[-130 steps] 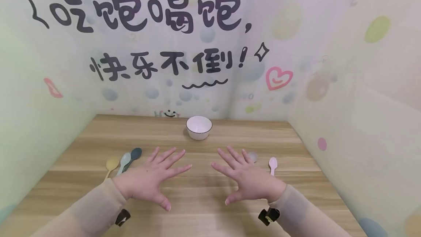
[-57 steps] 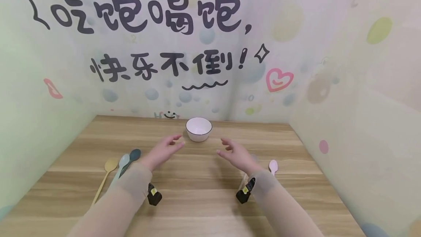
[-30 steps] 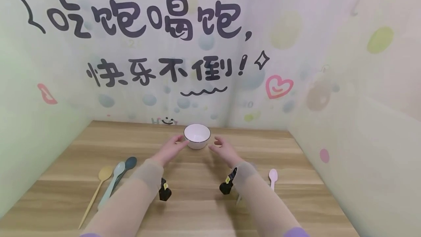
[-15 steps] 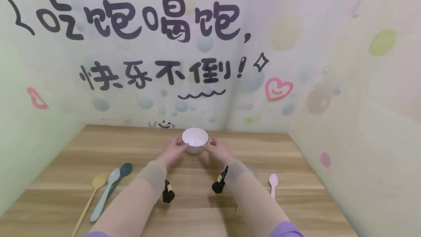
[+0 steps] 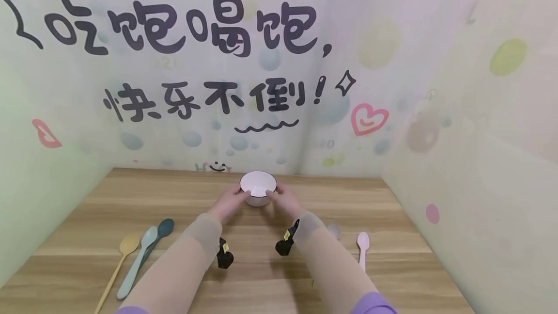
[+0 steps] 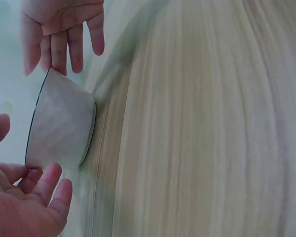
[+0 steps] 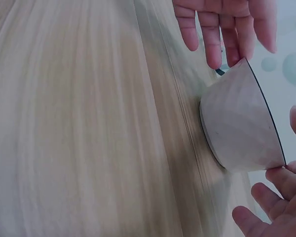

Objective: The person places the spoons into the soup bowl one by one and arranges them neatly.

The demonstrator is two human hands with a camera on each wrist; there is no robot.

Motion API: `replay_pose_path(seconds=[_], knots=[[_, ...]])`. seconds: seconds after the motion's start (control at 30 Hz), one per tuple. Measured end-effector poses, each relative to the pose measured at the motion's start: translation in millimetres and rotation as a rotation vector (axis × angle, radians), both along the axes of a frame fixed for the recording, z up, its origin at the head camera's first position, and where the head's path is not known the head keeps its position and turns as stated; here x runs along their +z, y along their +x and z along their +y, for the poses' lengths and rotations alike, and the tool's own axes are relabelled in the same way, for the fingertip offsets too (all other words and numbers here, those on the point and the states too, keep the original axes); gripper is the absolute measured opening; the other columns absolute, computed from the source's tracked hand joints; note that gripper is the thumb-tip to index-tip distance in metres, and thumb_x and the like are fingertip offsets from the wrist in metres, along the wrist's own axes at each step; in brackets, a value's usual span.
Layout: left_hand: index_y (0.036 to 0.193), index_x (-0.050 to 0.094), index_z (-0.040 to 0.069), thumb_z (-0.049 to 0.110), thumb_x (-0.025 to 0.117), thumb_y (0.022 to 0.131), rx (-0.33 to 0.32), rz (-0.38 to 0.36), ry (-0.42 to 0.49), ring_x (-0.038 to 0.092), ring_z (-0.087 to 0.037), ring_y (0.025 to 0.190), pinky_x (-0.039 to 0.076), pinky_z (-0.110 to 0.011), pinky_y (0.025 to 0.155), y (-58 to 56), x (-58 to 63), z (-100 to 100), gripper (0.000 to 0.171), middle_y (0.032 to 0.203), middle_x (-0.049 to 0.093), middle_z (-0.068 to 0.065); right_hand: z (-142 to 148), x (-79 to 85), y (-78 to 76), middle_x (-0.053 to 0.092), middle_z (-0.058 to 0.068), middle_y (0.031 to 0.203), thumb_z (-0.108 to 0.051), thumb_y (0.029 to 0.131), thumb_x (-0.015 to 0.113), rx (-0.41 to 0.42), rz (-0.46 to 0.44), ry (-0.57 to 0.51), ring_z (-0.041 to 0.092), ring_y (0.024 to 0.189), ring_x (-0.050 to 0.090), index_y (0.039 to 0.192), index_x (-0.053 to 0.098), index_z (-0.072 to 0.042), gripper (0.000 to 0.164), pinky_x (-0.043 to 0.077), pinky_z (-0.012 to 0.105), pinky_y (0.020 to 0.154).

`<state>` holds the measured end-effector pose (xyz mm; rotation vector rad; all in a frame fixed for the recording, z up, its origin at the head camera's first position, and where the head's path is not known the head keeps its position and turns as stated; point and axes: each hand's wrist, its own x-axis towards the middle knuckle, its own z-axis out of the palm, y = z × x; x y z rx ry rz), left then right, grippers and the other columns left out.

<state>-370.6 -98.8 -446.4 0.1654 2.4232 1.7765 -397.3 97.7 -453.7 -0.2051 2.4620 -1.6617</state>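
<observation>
A white bowl (image 5: 258, 200) with a dark rim stands upright near the back of the wooden table. On its left side, my left hand (image 5: 228, 205) holds the rim, thumb at the front edge and fingers against the outer wall. My right hand (image 5: 287, 201) holds the opposite side in the same way. In the left wrist view, the left fingers (image 6: 50, 177) touch the wall of the bowl (image 6: 61, 123) just below the rim. The right wrist view has the right fingers (image 7: 269, 195) against the bowl (image 7: 241, 118), whose base appears to rest on the table.
Left of my arms lie a yellow spoon (image 5: 129, 244), a light blue spoon (image 5: 148, 237) and a dark blue spoon (image 5: 166, 227), the blue ones overlapping. A pink spoon (image 5: 363, 240) and a greyish spoon (image 5: 334, 230), mostly hidden by my right arm, lie right. Walls enclose the table (image 5: 348, 202).
Both hands, first spread flat above the table, have moved forward and inward to the bowl and taken hold of its two sides. The head view has tilted and turned slightly.
</observation>
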Motion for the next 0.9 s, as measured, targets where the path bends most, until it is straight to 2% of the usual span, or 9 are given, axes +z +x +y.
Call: replay_pose_path(seconds=[0.23,0.47,0.67,0.9], knots=[[0.147,0.03,-0.002,0.023,0.057,0.096,0.014,0.018,-0.017,0.02,-0.039,0.142,0.016,-0.055,0.113,6.4,-4.6,1,0.062,0.152,0.028,-0.024,4,-7.7,4.2,0.049,0.017,0.141,-0.015,0.094,0.06,0.04,0.094,-0.076,0.033,0.136,0.036,0.131,0.055,-0.001,0.04,0.023,0.053,0.112],[0.144,0.037,-0.001,0.02,0.055,0.096,0.013,0.034,-0.05,0.029,-0.039,0.138,0.023,-0.055,0.111,13.8,-8.1,-2,0.056,0.149,0.034,-0.023,12,-12.6,14.7,0.051,0.012,0.14,-0.016,0.092,0.065,0.011,0.096,-0.082,0.03,0.135,0.039,0.133,0.056,-0.008,0.042,0.025,0.052,0.111],[0.138,0.047,-0.003,0.02,0.06,0.094,0.097,0.07,-0.099,0.047,-0.037,0.124,0.038,-0.05,0.103,19.2,-13.5,1,0.051,0.137,0.048,-0.022,15,-17.4,23.7,0.056,0.013,0.135,-0.021,0.089,0.069,-0.073,0.082,-0.081,0.03,0.129,0.046,0.13,0.059,-0.007,0.045,0.032,0.049,0.108],[0.132,0.053,-0.005,0.02,0.066,0.09,0.187,0.112,-0.115,0.052,-0.034,0.115,0.043,-0.047,0.098,27.9,-16.4,4,0.05,0.128,0.056,-0.021,14,-18.4,32.3,0.057,0.016,0.132,-0.023,0.087,0.072,-0.117,0.096,-0.065,0.029,0.124,0.051,0.129,0.059,-0.004,0.048,0.038,0.045,0.105]])
